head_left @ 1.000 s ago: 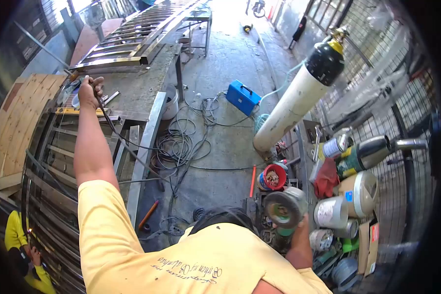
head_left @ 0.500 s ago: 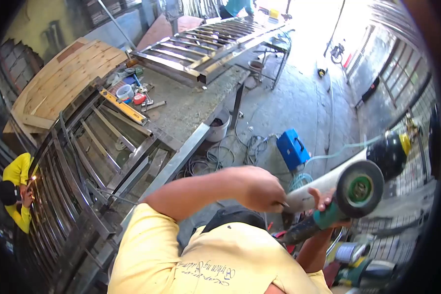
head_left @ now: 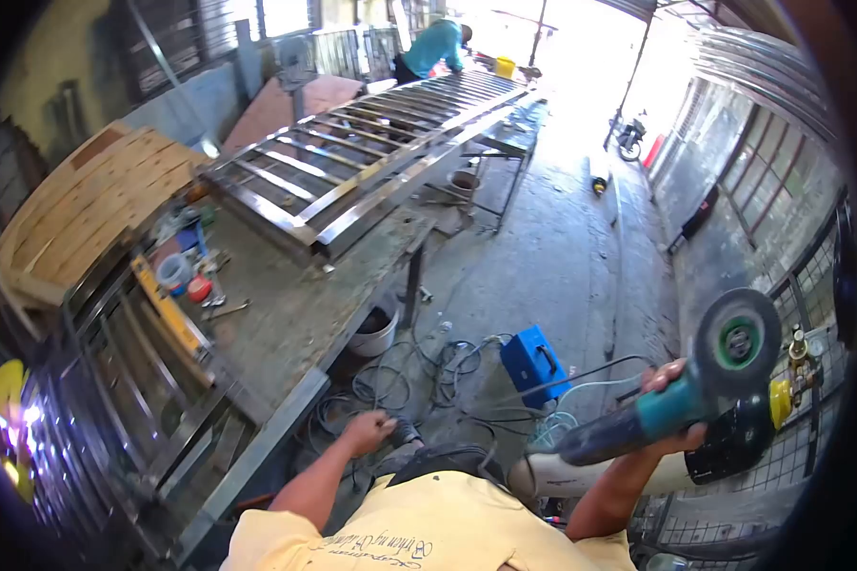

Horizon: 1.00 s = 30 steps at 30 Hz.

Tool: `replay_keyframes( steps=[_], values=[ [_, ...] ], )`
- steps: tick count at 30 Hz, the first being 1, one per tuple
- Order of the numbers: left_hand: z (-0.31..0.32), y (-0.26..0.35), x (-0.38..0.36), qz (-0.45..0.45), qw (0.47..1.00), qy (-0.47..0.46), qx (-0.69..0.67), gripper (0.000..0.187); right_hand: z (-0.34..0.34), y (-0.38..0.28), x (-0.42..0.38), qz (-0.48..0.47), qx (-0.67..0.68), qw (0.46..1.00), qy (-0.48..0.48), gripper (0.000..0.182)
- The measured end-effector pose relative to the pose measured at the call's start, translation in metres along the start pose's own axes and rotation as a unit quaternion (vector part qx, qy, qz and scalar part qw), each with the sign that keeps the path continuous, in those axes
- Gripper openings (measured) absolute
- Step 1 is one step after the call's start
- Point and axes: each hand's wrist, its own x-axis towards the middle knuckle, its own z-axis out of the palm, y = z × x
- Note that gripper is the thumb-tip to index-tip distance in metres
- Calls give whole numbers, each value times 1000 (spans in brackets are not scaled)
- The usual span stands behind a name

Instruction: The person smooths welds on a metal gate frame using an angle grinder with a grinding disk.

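Note:
My right hand (head_left: 671, 436) is wrapped round the body of a teal and dark angle grinder (head_left: 671, 411), its fingers showing on both sides. The grinder's round disc (head_left: 736, 328), green at the centre, points up and faces me. Lower and to the left, my left hand (head_left: 368, 433) is closed above the cables, apart from the grinder; whatever its fingers may hold is too small to make out. Beneath the grinder lies a grey-white gas cylinder (head_left: 652, 473) with a dark shoulder.
A long metal railing frame (head_left: 309, 211) rests on the workbench (head_left: 286, 305). At the left, a welding person (head_left: 5, 395) works amid bright sparks. Another person (head_left: 435, 49) bends over the railing's far end. A blue box (head_left: 533, 366), a bucket (head_left: 375, 328) and coiled cables (head_left: 383, 381) cover the floor nearby.
My left hand has moved left, away from the grinder. The grinder has shifted right and slightly up in my right hand. My view has turned, and the welding glare at the left is brighter.

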Motion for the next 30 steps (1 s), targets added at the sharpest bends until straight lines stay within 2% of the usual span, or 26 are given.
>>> replay_keyframes(
  steps=[1,3,6,8,9,10,11,13,15,16,17,19,21,23,24,25,27,28,30],
  values=[
    [13,-28,3,-22,999,-20,41,42,-19,-4,20,-21,-35,999,28,86],
    [34,-64,17,-127,990,-41,50,46,-48,-10,58,-56,-94,991,84,85],
    [35,-41,70,-197,974,-90,67,51,-81,-9,99,-35,-136,980,139,82],
    [32,-9,119,-132,979,-124,93,57,-99,8,116,-20,-144,976,163,81],
    [22,23,141,-129,975,-149,107,55,-104,26,126,-20,-166,974,155,80],
    [4,65,160,-127,969,-174,121,57,-108,45,132,-19,-188,971,147,80],
    [-25,119,170,-112,972,-173,116,47,-109,64,135,-19,-208,968,140,80],
    [-47,179,196,-22,971,-194,140,36,-107,103,145,61,-194,976,75,76],
    [-76,243,211,79,947,-256,180,37,-122,145,152,125,-183,975,5,78],
    [-94,272,215,139,934,-267,189,35,-114,169,157,167,-126,978,16,84],
    [-110,297,219,198,919,-276,198,34,-115,188,164,199,-105,974,-16,84],
    [-135,344,230,245,914,-252,201,30,-119,224,176,256,-53,962,-82,83],
    [-158,383,252,237,922,-214,221,30,-118,261,191,253,45,958,-126,84],
    [-187,395,283,304,933,-115,154,32,-122,288,211,270,143,936,-175,86],
    [-195,395,301,289,948,-19,134,34,-125,291,221,298,114,939,-133,90],
    [-202,386,317,276,951,76,118,37,-122,300,236,298,162,927,-156,91],
    [-205,356,339,229,962,145,42,38,-118,312,259,296,252,902,-190,92],
    [-203,334,352,209,962,178,-1,39,-128,318,277,285,270,886,-247,95],
    [-169,267,367,164,940,298,-3,40,-140,317,308,236,267,900,-250,97]
  ],
)
